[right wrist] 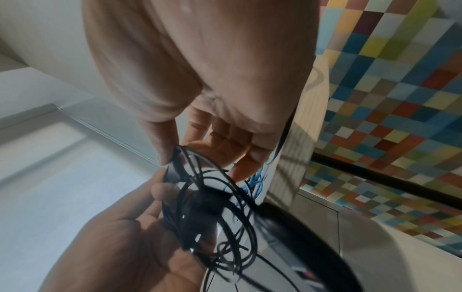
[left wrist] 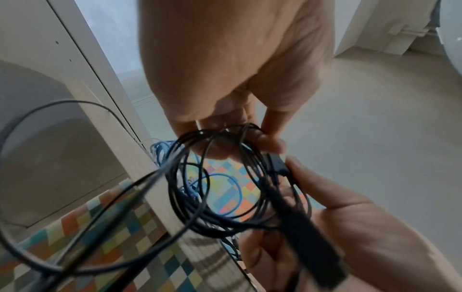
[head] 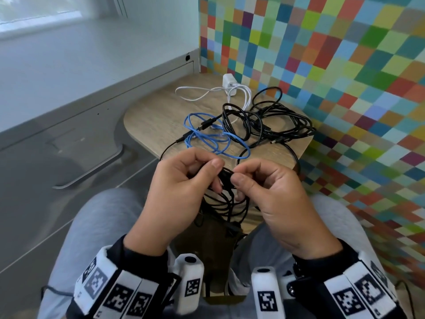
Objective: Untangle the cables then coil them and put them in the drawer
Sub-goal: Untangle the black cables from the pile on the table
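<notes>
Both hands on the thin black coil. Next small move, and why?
Probably wrap the free end round the coil to bind it. Both the left hand and right hand pinch the coil at its top, with several loops already hanging below and a plug held at the grip. One strand still trails to the table, where the blue cable and black tangle wait.

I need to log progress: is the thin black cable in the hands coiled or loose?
Coiled: the thin black cable hangs in several round loops, pinched by both hands.
</notes>
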`<action>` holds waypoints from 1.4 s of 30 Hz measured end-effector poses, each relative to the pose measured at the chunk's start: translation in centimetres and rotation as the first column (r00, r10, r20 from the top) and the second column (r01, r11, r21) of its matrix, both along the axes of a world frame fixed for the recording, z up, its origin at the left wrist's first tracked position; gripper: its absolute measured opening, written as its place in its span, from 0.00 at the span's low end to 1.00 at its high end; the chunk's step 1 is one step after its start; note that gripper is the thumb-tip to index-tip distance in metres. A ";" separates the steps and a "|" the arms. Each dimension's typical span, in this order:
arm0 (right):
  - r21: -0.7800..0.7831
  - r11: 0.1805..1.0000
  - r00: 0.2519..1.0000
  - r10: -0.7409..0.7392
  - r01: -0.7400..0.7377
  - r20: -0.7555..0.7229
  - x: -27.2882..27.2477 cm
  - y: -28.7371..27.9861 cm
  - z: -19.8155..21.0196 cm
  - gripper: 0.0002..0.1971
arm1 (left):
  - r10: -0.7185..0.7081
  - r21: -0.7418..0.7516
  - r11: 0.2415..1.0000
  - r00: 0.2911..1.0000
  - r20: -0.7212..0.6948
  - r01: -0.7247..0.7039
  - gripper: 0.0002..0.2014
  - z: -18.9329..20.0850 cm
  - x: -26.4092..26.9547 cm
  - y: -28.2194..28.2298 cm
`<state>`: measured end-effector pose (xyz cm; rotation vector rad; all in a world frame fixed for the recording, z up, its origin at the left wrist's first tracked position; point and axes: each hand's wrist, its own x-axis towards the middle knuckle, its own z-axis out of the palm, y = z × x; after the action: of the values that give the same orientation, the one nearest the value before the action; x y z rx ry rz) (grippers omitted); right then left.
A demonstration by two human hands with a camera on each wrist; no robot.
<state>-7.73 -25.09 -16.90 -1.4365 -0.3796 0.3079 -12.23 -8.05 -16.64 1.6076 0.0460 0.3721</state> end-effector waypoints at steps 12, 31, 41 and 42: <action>0.079 0.996 0.999 -0.041 0.040 0.013 0.5 -0.5 -0.2 0.17 | -0.158 -0.337 0.935 0.979 -0.126 0.108 0.14 0.9 -0.2 0.0; 0.110 0.990 0.996 -0.092 0.090 0.014 0.7 -0.6 -0.8 0.14 | 0.226 -0.465 0.855 0.972 -0.060 -0.227 0.05 0.2 0.6 2.0; 0.238 0.946 0.960 -0.167 0.220 -0.224 1.0 -0.5 -0.3 0.11 | 0.152 -0.468 0.875 0.988 0.031 -0.120 0.14 0.4 0.6 2.6; 0.248 0.939 0.957 -0.182 0.237 -0.225 1.1 -0.6 -0.2 0.11 | 0.130 -0.405 0.907 0.991 0.010 -0.115 0.14 0.4 0.6 2.5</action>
<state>-6.61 -25.66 -17.14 -1.1501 -0.0964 0.2131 -11.63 -5.55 -16.27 1.1898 0.1854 0.4573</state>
